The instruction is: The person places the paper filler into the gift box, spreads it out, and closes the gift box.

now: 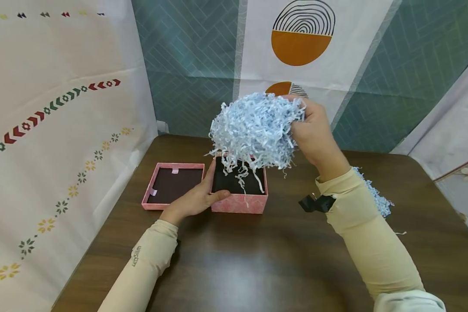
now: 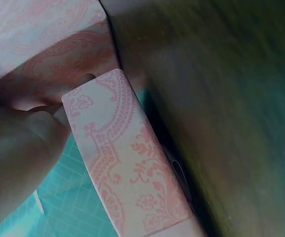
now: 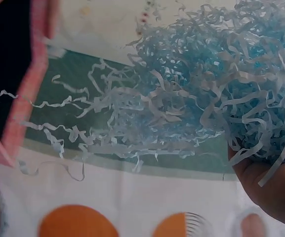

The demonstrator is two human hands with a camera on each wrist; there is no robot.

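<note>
A big clump of pale blue crinkle-cut shredded paper [image 1: 255, 130] hangs from my right hand [image 1: 312, 128], gripped at its right side. Loose strands dangle from it over a pink patterned box [image 1: 239, 203] with a dark inside. My left hand [image 1: 196, 195] holds that box at its left wall, thumb over the front rim and fingers along the side. Left of it lies the pink box lid [image 1: 152, 206], inside up, with two small light tabs. In the right wrist view the shredded paper [image 3: 206, 98] spreads out beyond my fingers, with strands reaching toward the box rim.
More blue shredded paper [image 1: 378, 199] lies on the brown table [image 1: 296, 260] at the right, partly behind my right forearm. A stray strand [image 1: 401, 233] sits near it. Patterned cloth [image 1: 195, 65] hangs behind the table, and white printed cloth [image 1: 62, 173] along the left.
</note>
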